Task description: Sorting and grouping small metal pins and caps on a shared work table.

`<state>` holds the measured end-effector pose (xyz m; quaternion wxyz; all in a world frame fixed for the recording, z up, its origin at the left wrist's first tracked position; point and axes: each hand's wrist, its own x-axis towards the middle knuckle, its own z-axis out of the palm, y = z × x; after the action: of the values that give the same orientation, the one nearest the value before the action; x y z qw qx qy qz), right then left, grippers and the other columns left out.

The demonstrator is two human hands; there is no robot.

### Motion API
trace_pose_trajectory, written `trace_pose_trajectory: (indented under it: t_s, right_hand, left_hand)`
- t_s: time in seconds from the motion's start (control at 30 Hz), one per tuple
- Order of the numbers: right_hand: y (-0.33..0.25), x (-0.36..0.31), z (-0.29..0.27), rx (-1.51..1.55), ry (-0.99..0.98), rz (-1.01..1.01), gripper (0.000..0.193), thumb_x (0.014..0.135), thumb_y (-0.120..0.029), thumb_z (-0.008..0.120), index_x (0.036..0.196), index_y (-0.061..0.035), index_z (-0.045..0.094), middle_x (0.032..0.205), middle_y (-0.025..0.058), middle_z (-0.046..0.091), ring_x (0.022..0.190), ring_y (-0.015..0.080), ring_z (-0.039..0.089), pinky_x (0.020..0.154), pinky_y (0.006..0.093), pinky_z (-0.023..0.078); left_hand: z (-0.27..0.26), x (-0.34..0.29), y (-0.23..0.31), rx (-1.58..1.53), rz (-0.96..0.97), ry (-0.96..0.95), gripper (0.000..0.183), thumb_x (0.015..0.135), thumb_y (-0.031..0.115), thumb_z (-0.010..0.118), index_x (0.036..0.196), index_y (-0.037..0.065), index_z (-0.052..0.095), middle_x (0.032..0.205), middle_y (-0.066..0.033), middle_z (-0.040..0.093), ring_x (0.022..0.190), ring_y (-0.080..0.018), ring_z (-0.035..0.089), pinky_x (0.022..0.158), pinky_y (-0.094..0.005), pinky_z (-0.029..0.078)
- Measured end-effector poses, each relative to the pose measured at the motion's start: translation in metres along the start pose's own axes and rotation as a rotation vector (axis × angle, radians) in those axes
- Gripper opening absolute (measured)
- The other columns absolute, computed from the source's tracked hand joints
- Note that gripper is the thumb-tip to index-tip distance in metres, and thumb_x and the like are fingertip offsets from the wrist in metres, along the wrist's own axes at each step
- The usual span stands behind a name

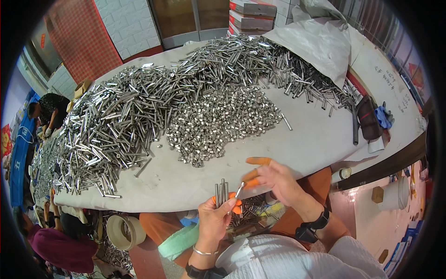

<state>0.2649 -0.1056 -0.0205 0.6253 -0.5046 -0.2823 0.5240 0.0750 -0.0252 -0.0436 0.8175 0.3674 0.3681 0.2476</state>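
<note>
My left hand (215, 218) is closed around several thin metal tubes (222, 191), which stand upright out of its fist. One more tube (239, 189) leans to the right between its thumb and fingers, with a shiny piece at its upper end. Orange finger covers show on the fingertips of both hands. My right hand (278, 183) is just right of the leaning tube, its fingers spread and slightly blurred, with nothing visible in them. Beyond both hands, a heap of short metal sleeves (223, 123) lies on the pale table cover.
A big pile of metal tubes (121, 118) covers the table's left and far side. A whitish sheet (311, 44) drapes the far right pile. A dark rolled bundle (369, 118) lies at right. Below the table edge are a bucket (125, 231) and a green cloth (179, 242). People sit at left.
</note>
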Motion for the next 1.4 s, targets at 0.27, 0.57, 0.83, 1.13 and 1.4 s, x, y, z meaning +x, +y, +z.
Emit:
trace_pose_trajectory:
  t_s: [0.27, 0.57, 0.83, 1.13, 1.4]
  right_hand:
    - [-0.008, -0.005, -0.004, -0.003, 0.030, 0.115, 0.046, 0.098, -0.029, 0.045, 0.130, 0.0023, 0.039, 0.117, 0.0154, 0.055, 0.104, 0.0244, 0.061, 0.088, 0.0328, 0.046]
    - [-0.013, 0.018, -0.036, -0.455, 0.351, -0.052, 0.030, 0.091, -0.023, 0.057, 0.110, -0.0001, 0.058, 0.081, 0.0081, 0.066, 0.063, 0.0181, 0.065, 0.061, 0.0283, 0.047]
    - [-0.029, 0.076, -0.102, -1.488, 0.630, -0.426, 0.016, 0.078, -0.009, 0.062, 0.091, -0.0011, 0.060, 0.086, 0.0162, 0.056, 0.076, 0.0355, 0.059, 0.068, 0.0458, 0.047]
    - [-0.029, 0.070, -0.102, -1.524, 0.525, -0.343, 0.012, 0.077, -0.011, 0.063, 0.086, -0.0032, 0.061, 0.087, 0.0158, 0.055, 0.082, 0.0350, 0.058, 0.071, 0.0452, 0.046]
    - [-0.038, 0.073, -0.132, -1.487, 0.742, -0.199, 0.015, 0.078, -0.017, 0.064, 0.087, -0.0049, 0.064, 0.089, 0.0123, 0.060, 0.080, 0.0335, 0.060, 0.074, 0.0418, 0.046]
  left_hand:
    - [0.007, 0.000, 0.002, 0.016, -0.005, 0.017, 0.015, 0.081, 0.006, 0.069, 0.093, -0.002, 0.067, 0.076, -0.0100, 0.068, 0.043, -0.0041, 0.045, 0.036, -0.0168, 0.033]
    - [0.010, -0.001, 0.001, 0.142, -0.070, -0.007, 0.017, 0.082, 0.008, 0.068, 0.095, -0.003, 0.067, 0.079, -0.0110, 0.069, 0.047, -0.0054, 0.050, 0.038, -0.0172, 0.038]
    - [0.012, 0.001, 0.001, 0.172, -0.024, -0.071, 0.018, 0.086, 0.010, 0.063, 0.097, -0.004, 0.066, 0.081, -0.0130, 0.069, 0.059, -0.0099, 0.063, 0.044, -0.0180, 0.047]
    - [0.009, 0.009, 0.000, 0.094, -0.138, -0.077, 0.020, 0.089, 0.013, 0.061, 0.096, -0.005, 0.065, 0.080, -0.0130, 0.068, 0.049, -0.0072, 0.053, 0.042, -0.0198, 0.043]
    - [0.015, 0.007, 0.003, 0.082, -0.136, -0.126, 0.020, 0.090, 0.017, 0.060, 0.098, -0.001, 0.065, 0.088, -0.0130, 0.068, 0.065, -0.0168, 0.067, 0.040, -0.0190, 0.040]
